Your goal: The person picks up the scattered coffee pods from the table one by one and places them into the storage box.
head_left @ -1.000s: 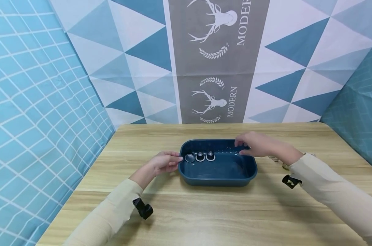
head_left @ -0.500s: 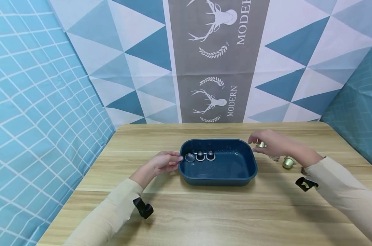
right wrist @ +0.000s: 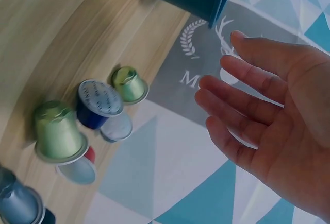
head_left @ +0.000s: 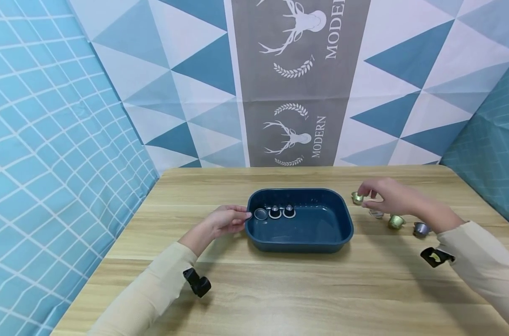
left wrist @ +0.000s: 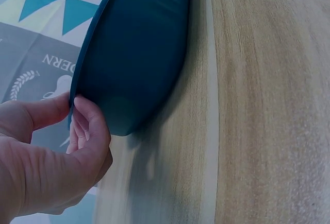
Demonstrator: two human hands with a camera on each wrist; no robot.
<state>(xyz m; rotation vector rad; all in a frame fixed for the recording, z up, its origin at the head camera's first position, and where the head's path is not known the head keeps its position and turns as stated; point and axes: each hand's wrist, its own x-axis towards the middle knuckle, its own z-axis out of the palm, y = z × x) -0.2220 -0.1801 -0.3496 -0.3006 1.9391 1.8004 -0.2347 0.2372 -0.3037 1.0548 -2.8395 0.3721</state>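
My left hand (head_left: 226,221) pinches the left rim of a dark blue plastic bin (head_left: 298,247). In the left wrist view the thumb and index finger of that hand (left wrist: 51,167) meet over the rim. Three coffee capsules stand in a row inside, at the left back: one with its silvery round face up (head_left: 260,214), and two dark ones (head_left: 275,212) with pale rims. My right hand (head_left: 391,197) hovers over the table right of the bin, fingers loosely bent and holding nothing. Near it are a gold-green capsule (head_left: 357,198) and a green capsule (head_left: 396,221).
A purplish-blue capsule (head_left: 421,229) lies on the wooden table (head_left: 279,294), below the right wrist. The right wrist view also shows a dark blue capsule (right wrist: 95,105) with a printed lid, among several others. Patterned cloth (head_left: 288,93) hangs behind the table.
My right hand has moved right, from over the bin's right end to above the loose capsules, uncovering more of them. The left hand still grips the rim, and the bin has hardly moved.
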